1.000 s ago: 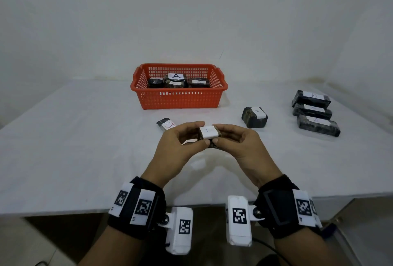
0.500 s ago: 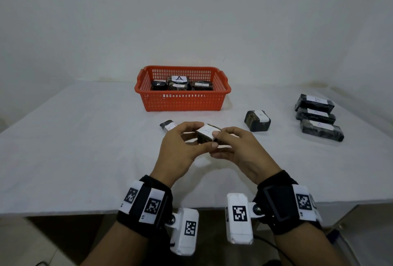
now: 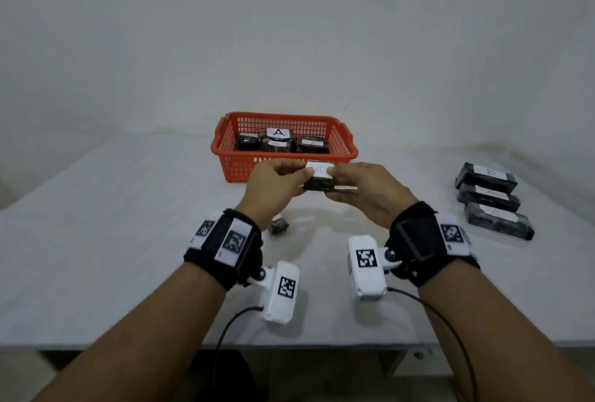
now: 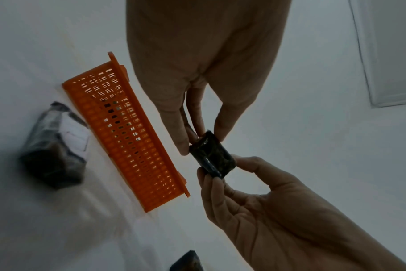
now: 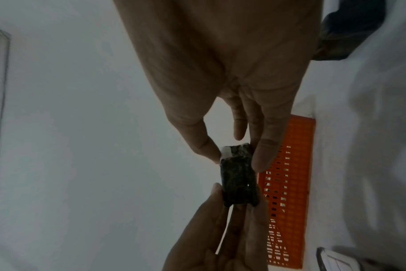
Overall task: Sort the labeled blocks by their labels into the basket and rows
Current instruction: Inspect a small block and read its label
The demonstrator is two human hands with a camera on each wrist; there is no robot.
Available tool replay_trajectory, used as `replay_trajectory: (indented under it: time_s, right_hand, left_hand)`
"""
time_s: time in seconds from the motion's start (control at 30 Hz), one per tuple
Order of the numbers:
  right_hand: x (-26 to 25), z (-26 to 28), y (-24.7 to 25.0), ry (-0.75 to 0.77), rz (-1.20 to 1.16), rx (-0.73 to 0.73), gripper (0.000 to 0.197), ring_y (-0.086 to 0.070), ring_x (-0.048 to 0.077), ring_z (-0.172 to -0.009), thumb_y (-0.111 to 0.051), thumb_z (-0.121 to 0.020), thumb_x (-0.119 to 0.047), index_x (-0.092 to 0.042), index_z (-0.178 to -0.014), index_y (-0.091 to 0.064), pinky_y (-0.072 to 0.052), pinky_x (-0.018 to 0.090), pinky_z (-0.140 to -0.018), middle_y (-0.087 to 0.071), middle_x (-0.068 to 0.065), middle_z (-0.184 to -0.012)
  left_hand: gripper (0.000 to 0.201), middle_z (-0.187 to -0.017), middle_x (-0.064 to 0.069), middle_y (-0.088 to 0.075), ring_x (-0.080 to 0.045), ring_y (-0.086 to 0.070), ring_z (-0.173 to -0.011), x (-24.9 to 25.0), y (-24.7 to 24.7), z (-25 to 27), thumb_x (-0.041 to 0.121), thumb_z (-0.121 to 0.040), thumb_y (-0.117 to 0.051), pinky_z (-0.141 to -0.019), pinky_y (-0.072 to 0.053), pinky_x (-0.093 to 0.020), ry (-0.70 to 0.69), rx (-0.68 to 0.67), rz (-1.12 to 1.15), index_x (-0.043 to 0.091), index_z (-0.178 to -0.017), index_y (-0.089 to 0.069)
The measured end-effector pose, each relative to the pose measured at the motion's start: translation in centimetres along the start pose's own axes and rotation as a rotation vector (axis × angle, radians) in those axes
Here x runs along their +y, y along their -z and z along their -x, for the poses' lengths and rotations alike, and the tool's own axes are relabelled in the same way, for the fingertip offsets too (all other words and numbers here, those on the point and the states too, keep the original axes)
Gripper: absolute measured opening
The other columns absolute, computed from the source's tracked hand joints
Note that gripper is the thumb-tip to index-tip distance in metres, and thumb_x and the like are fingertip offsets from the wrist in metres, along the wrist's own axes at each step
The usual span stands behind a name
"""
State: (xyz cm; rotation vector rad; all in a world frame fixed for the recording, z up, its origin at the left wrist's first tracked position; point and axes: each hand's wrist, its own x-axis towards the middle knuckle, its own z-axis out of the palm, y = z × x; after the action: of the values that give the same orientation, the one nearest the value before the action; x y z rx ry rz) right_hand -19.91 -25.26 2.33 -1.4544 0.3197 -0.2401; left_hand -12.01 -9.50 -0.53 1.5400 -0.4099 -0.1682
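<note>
A small dark block (image 3: 319,176) with a white label reading A is held in the air between both hands, just in front of the orange basket (image 3: 230,166). My left hand (image 3: 304,180) pinches its left end and my right hand (image 3: 331,183) pinches its right end. The left wrist view shows the block (image 4: 211,155) from below, beside the basket (image 4: 127,132). In the right wrist view my thumb and finger clamp the block (image 5: 239,174). Several dark blocks lie in the basket, the top one (image 3: 277,134) labeled A.
Three long dark labeled blocks (image 3: 486,176) lie in a row at the right of the white table (image 3: 96,240). Another small block (image 3: 279,226) lies on the table under my left wrist. A white wall stands behind the basket.
Both hands have carried the block forward, from over the table's middle to the basket's front wall. The label now faces up and reads A.
</note>
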Motion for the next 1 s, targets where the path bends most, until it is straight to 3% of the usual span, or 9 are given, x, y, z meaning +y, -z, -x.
replay_trajectory:
  time_s: [0.13,0.23,0.33,0.5,0.57,0.67,0.73,0.83,1.0]
  right_hand:
    - [-2.2,-3.7,-0.2,-0.049,0.013,0.005,0.017,-0.072,0.019,-0.078,-0.067,-0.095,-0.006,0.003,-0.11,-0.067,-0.063,0.027,-0.069,-0.071,0.013,-0.093]
    - [-3.4,-7.3,-0.5,-0.083,0.058,0.026,0.026,-0.071,0.024,-0.086,-0.07,-0.094,-0.009,0.004,-0.117,-0.065,-0.062,0.027,-0.062,-0.07,0.017,-0.104]
    - [-4.3,-11.2,-0.9,-0.108,0.095,0.065,0.03,-0.07,0.028,-0.091,-0.072,-0.093,-0.009,0.005,-0.119,-0.063,-0.061,0.028,-0.057,-0.069,0.021,-0.11]
    - [-5.4,-17.2,-1.6,-0.202,0.184,0.055,0.007,-0.065,0.022,-0.08,-0.065,-0.098,-0.006,-0.001,-0.099,-0.06,-0.06,0.027,-0.054,-0.063,0.014,-0.096]
    - [-5.7,-19.5,-1.7,-0.222,0.233,0.047,0.007,-0.064,0.021,-0.081,-0.066,-0.097,-0.007,-0.005,-0.092,-0.061,-0.061,0.029,-0.055,-0.062,0.012,-0.099]
    - [-5.6,-22.7,-1.8,-0.23,0.314,0.064,0.008,-0.066,0.022,-0.082,-0.068,-0.095,-0.01,-0.006,-0.094,-0.061,-0.06,0.031,-0.05,-0.066,0.012,-0.107]
    - [-5.4,-24.8,-1.8,-0.236,0.328,0.074,0.013,-0.07,0.025,-0.083,-0.07,-0.093,-0.01,-0.001,-0.099,-0.063,-0.065,0.038,-0.065,-0.07,0.015,-0.115]
    - [-5.1,-26.8,-1.8,-0.28,0.377,0.067,0.015,-0.072,0.028,-0.083,-0.07,-0.093,-0.01,0.001,-0.101,-0.064,-0.056,0.053,-0.1,-0.071,0.015,-0.102]
    - [-4.5,-29.1,-1.8,-0.334,0.435,0.03,0.03,-0.073,0.027,-0.092,-0.07,-0.093,-0.01,0.004,-0.119,-0.063,-0.056,0.05,-0.101,-0.07,0.017,-0.114]
  left_hand:
    - [0.02,-0.112,-0.016,-0.075,-0.029,-0.075,-0.105,1.8,-0.1,-4.3,0.012,-0.092,-0.077,-0.094,-0.062,-0.041,0.03,-0.006,-0.015,0.002,-0.109,-0.073]
    - [0.01,-0.105,-0.018,-0.076,-0.034,-0.075,-0.103,2.1,-0.3,-8.1,0.014,-0.088,-0.08,-0.094,-0.061,-0.047,0.068,-0.005,-0.069,0.006,-0.093,-0.077]
    - [0.018,-0.085,-0.016,-0.076,-0.033,-0.076,-0.083,2.3,-0.4,-12.4,0.021,-0.075,-0.084,-0.087,-0.062,-0.042,0.103,-0.011,-0.084,0.006,-0.08,-0.076]
    - [0.011,-0.095,-0.009,-0.071,-0.022,-0.069,-0.086,2.3,-0.4,-18.8,0.012,-0.091,-0.075,-0.086,-0.062,-0.033,0.164,-0.099,-0.16,0.016,-0.084,-0.067]
    - [0.014,-0.092,-0.008,-0.069,-0.019,-0.068,-0.08,1.9,-0.3,-21.2,0.007,-0.096,-0.068,-0.074,-0.062,-0.025,0.187,-0.126,-0.17,0.014,-0.085,-0.065]
    - [0.014,-0.1,-0.008,-0.07,-0.023,-0.069,-0.086,2.5,-0.4,-23.4,0.014,-0.1,-0.063,-0.071,-0.055,-0.022,0.152,-0.166,-0.379,0.009,-0.112,-0.069]
    - [0.031,-0.118,-0.006,-0.071,-0.028,-0.067,-0.102,3.0,0.0,-24.3,0.025,-0.101,-0.062,-0.084,-0.049,-0.027,0.132,-0.224,-0.553,0.016,-0.131,-0.065]
    - [0.036,-0.122,-0.009,-0.069,-0.027,-0.064,-0.104,3.0,0.0,-26.7,0.022,-0.104,-0.058,-0.092,-0.049,-0.029,0.205,-0.241,-0.57,0.012,-0.139,-0.061]
    - [0.049,-0.146,-0.005,-0.06,-0.028,-0.057,-0.132,2.4,0.0,-29.0,0.033,-0.105,-0.059,-0.104,-0.041,-0.03,0.12,-0.353,-0.87,0.02,-0.151,-0.051]
